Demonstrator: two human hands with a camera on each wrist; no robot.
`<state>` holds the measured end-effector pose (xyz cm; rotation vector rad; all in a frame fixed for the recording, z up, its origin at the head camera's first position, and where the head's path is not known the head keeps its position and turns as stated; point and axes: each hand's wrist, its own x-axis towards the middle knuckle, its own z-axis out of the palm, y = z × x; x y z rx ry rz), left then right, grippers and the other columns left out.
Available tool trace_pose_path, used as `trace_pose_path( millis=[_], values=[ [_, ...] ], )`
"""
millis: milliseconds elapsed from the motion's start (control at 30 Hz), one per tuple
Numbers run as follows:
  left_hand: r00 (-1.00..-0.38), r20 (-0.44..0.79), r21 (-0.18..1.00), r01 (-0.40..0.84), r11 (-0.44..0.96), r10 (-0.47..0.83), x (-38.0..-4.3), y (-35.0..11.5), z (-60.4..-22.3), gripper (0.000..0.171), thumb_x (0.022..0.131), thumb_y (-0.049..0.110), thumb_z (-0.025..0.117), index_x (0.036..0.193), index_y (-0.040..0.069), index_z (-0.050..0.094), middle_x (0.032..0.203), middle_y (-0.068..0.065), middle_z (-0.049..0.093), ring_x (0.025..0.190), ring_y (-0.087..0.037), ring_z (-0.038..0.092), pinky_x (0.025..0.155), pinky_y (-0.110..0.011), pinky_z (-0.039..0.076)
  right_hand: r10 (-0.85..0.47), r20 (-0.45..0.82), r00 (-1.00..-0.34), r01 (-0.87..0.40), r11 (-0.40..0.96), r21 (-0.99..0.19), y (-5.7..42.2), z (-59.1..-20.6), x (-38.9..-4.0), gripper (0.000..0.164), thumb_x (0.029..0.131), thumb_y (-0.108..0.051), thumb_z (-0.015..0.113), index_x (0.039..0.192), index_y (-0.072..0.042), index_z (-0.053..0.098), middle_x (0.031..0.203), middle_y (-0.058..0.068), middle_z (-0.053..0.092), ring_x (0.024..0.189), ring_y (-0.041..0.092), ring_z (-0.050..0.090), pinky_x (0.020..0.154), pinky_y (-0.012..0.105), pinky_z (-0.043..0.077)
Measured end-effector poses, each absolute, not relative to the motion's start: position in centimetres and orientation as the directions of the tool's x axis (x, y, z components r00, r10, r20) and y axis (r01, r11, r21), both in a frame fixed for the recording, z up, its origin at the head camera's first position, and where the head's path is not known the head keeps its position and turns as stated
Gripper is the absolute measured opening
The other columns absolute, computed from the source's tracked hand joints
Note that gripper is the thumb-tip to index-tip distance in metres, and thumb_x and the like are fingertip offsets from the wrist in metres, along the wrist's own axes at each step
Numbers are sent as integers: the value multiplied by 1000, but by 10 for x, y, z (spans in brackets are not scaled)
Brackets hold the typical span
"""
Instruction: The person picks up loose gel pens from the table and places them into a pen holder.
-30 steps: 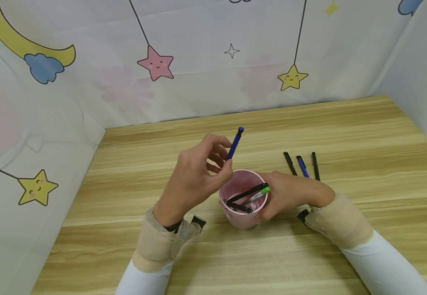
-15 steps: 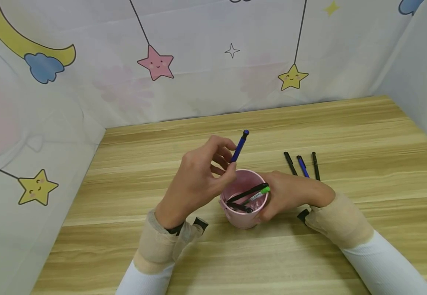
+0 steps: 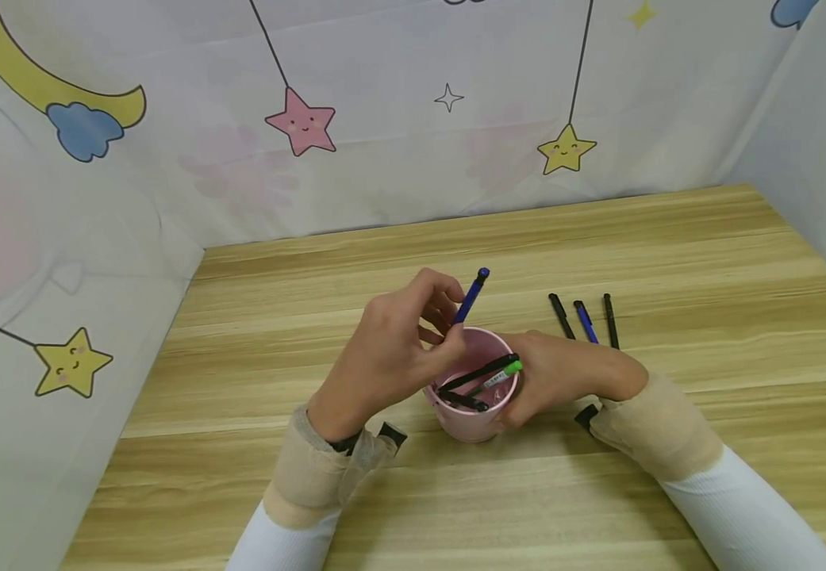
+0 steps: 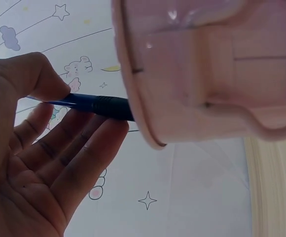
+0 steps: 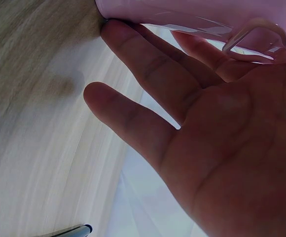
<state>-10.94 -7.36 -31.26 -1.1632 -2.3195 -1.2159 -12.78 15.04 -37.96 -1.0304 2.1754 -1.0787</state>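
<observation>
In the head view my left hand (image 3: 401, 345) pinches a blue pen (image 3: 471, 298) between thumb and fingers, tilted over the left part of a small pink bucket (image 3: 468, 428). From the left wrist, the blue pen's (image 4: 81, 101) dark grip end passes behind the bucket's rim (image 4: 145, 123). My right hand (image 3: 562, 371) holds the upright bucket from its right side, thumb near and fingers on the far side. The right wrist view has those fingers (image 5: 153, 69) along the pink wall. Inside lean two black pens (image 3: 480, 373) and a green-capped pen (image 3: 501, 377).
Beyond my right hand lie a black pen (image 3: 561, 316), a blue pen (image 3: 585, 322) and another black pen (image 3: 610, 321) on the wooden table (image 3: 277, 293). White cloth (image 3: 384, 174) printed with stars hangs behind the table and along its sides.
My left hand has moved right and slightly down with the blue pen, bringing it further over the bucket. The right hand and the bucket stay in place.
</observation>
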Motion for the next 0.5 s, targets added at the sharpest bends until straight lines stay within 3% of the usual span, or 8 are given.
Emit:
trace_pose_path(
  millis=[333, 500],
  values=[
    [-637, 542, 545, 763, 348, 548, -111, -73, -315, 23, 78, 9, 57, 101, 8, 50, 74, 6, 61, 67, 4, 55, 55, -20, 53, -800, -99, -592, -406, 402, -821, 150, -380, -128, 74, 60, -34, 85, 123, -32, 47, 112, -14, 60, 99, 5, 53, 88, 34, 47],
    [-644, 498, 488, 762, 426, 580, -112, -74, -319, 23, 78, 11, 58, 101, 12, 51, 75, 9, 61, 67, 4, 53, 54, -22, 50, -803, -93, -589, -413, 398, -819, 151, -380, -128, 72, 60, -36, 85, 122, -30, 49, 111, -13, 60, 99, 6, 54, 87, 36, 47]
  ],
)
